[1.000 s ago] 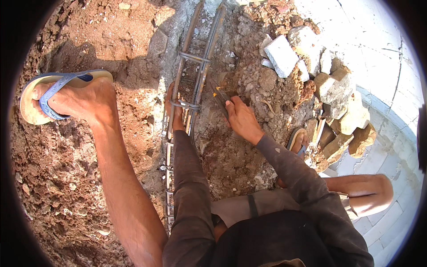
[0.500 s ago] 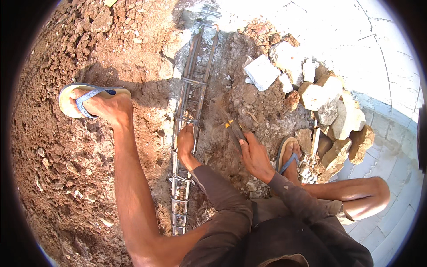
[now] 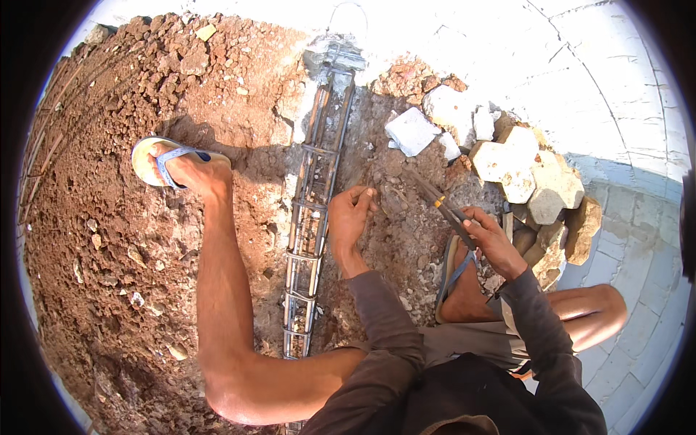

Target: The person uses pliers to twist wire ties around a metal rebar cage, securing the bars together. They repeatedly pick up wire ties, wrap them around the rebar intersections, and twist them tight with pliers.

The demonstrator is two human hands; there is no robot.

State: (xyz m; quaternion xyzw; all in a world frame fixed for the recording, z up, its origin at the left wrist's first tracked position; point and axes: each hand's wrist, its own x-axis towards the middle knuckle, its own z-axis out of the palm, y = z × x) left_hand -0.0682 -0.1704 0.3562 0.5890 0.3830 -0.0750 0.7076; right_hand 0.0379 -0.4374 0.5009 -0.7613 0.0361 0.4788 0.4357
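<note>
A long rebar cage (image 3: 310, 206) of steel bars and square stirrups lies in the soil, running from between my legs to a concrete block at the far end. My left hand (image 3: 349, 221) is just right of the cage, apart from it, its fingers curled and thumb pressed in; whatever they may pinch is too small to see. Farther right, my right hand (image 3: 495, 241) grips dark-handled pliers (image 3: 440, 204) with yellow bands, their jaws slanting up and left over the dirt.
Broken concrete lumps and paving blocks (image 3: 554, 190) are piled at right, near a white chunk (image 3: 412, 132). Loose brown soil (image 3: 109, 246) spreads at left, with thin rods (image 3: 36, 167) by its edge. My sandalled feet (image 3: 190, 172) straddle the cage. Pale paving (image 3: 616, 268) borders the right.
My left hand has come off the cage to its right side. My right hand has moved right with the pliers, away from the cage. The view has shifted slightly.
</note>
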